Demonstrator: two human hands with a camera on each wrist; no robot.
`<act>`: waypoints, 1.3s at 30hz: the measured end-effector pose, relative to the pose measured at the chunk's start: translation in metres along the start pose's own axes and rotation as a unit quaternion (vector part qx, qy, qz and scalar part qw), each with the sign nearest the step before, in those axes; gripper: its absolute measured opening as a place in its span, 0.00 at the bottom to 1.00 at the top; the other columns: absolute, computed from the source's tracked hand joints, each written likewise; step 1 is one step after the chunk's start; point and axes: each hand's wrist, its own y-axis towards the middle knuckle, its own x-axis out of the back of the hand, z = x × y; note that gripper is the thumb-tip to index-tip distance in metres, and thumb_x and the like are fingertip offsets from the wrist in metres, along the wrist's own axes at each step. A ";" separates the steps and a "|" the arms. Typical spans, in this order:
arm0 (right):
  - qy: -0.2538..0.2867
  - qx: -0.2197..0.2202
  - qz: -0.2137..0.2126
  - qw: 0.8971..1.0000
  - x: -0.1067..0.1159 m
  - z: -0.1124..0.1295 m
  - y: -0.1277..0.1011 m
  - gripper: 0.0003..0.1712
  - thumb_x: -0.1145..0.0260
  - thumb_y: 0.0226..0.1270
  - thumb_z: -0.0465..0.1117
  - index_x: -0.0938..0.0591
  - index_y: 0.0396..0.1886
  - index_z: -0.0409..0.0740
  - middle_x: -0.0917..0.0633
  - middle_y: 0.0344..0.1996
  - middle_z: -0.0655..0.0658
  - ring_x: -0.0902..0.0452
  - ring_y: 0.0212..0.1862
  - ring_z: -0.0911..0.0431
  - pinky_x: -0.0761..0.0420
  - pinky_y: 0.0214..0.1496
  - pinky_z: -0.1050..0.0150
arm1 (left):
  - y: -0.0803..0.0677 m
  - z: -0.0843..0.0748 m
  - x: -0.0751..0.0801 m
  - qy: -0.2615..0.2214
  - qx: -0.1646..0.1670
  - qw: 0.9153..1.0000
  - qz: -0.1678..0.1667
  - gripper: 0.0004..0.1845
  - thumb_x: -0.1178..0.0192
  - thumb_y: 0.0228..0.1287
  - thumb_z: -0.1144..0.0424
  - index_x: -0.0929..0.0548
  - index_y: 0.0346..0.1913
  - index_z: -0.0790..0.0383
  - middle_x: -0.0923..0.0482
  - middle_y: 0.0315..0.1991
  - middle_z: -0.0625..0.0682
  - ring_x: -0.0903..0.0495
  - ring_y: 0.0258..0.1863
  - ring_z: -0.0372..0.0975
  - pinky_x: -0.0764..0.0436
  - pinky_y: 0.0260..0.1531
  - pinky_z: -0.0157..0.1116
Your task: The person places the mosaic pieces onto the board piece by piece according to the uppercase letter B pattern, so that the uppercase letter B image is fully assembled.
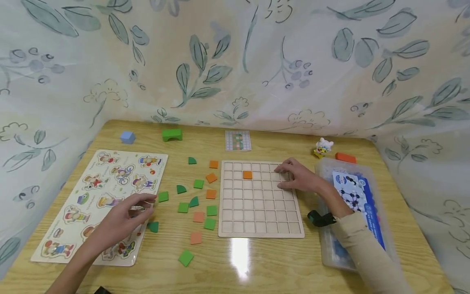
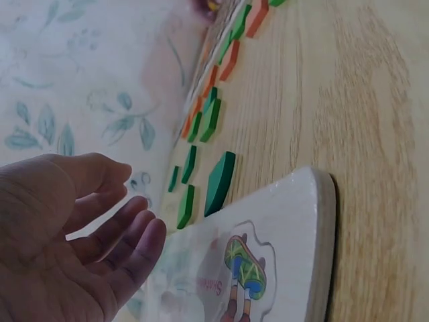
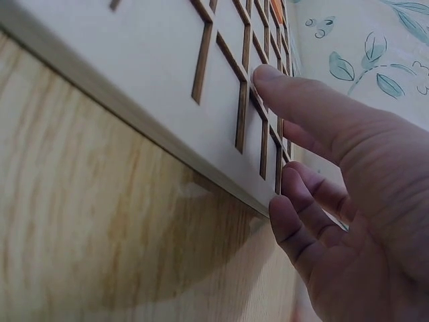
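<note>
A wooden grid board (image 1: 261,233) lies flat, with one orange square tile (image 1: 247,174) in a cell of its second row. My right hand (image 1: 299,176) is at the board's upper right part, fingers and thumb loosely bent. In the right wrist view its thumb (image 3: 301,90) lies over the grid cells, and the other fingertips are by the board's edge; whether they touch is hard to tell. My left hand (image 1: 123,218) hovers above the right side of a picture puzzle board (image 1: 147,204), fingers loosely curled with nothing between them. Near its fingertips lies a green square tile (image 1: 163,197).
Several green and orange tiles (image 1: 198,217) are scattered between the boards. A small pattern card (image 1: 238,141) lies behind the grid. At the back are a blue block (image 1: 127,137), a green arch block (image 1: 172,135), a toy figure (image 1: 323,148) and a red block (image 1: 345,157). A plastic box (image 1: 328,261) stands right.
</note>
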 end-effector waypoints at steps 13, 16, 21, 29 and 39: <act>0.009 -0.004 -0.003 1.000 -0.001 -0.003 -0.001 0.26 0.29 0.61 0.48 0.21 0.58 0.45 0.31 0.53 0.39 0.34 0.40 0.53 0.32 0.42 0.61 | 0.000 0.001 -0.001 -0.017 0.013 0.999 0.026 0.20 0.41 0.68 0.64 0.25 0.61 0.65 0.23 0.56 0.60 0.22 0.48 0.28 0.18 0.42 0.29; 0.010 0.000 -0.005 1.000 -0.002 -0.004 0.000 0.26 0.29 0.61 0.48 0.21 0.58 0.45 0.31 0.53 0.39 0.34 0.41 0.53 0.32 0.42 0.61 | -0.001 0.000 0.000 -0.014 0.017 0.999 0.026 0.20 0.41 0.68 0.63 0.25 0.61 0.65 0.24 0.56 0.60 0.22 0.48 0.31 0.18 0.42 0.30; 0.004 0.005 -0.009 1.000 -0.003 -0.003 0.001 0.26 0.29 0.61 0.48 0.21 0.58 0.46 0.30 0.53 0.39 0.34 0.43 0.52 0.33 0.43 0.60 | -0.003 -0.001 -0.003 -0.011 0.021 0.999 0.025 0.20 0.40 0.67 0.64 0.24 0.60 0.64 0.23 0.54 0.59 0.22 0.46 0.28 0.18 0.42 0.30; 0.009 0.017 -0.005 1.000 -0.005 -0.001 0.003 0.27 0.28 0.60 0.47 0.22 0.58 0.44 0.30 0.53 0.39 0.35 0.45 0.51 0.33 0.45 0.59 | 0.004 -0.007 -0.009 0.000 0.018 0.999 0.034 0.18 0.39 0.66 0.64 0.22 0.58 0.63 0.22 0.51 0.55 0.21 0.47 0.40 0.19 0.42 0.30; 0.011 0.010 -0.009 1.000 -0.001 -0.004 0.000 0.26 0.28 0.60 0.46 0.21 0.57 0.44 0.30 0.53 0.39 0.34 0.44 0.51 0.32 0.44 0.59 | 0.018 -0.014 -0.018 -0.005 -0.027 0.997 0.066 0.19 0.39 0.66 0.64 0.23 0.59 0.63 0.21 0.55 0.58 0.20 0.48 0.45 0.19 0.40 0.30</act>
